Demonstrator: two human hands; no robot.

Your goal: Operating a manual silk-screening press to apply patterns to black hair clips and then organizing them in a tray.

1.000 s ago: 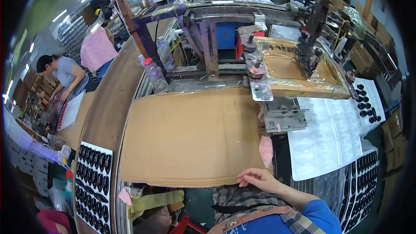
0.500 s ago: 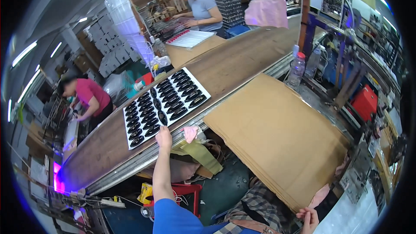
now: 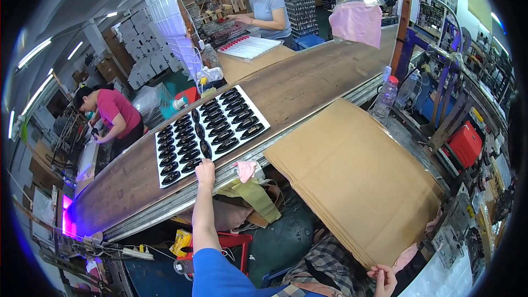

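A white sheet (image 3: 219,159) carrying rows of glossy black pointed-oval pieces (image 3: 220,135) lies on the brown conveyor belt (image 3: 308,71). At the sheet's near edge is my left hand (image 3: 205,172), its fingers closed on that edge beside the lowest piece of the middle column. My right hand (image 3: 383,280) is low at the right, next to the near corner of a stack of brown cardboard sheets (image 3: 357,179). Its fingers are curled together with the tips by that corner; whether they pinch anything is too small to tell.
A pink cloth (image 3: 246,171) hangs on the belt's metal rail. Clear plastic bottles (image 3: 383,99) stand beyond the cardboard. A pink-covered lamp (image 3: 357,23) overhangs the belt. One person (image 3: 269,11) works across it, another (image 3: 115,115) at far left. A red frame (image 3: 240,247) sits below.
The view has shifted slightly, moving the background right. My left hand stays at the sheet's edge, and my right hand stays by the cardboard corner, its fingers a little more curled.
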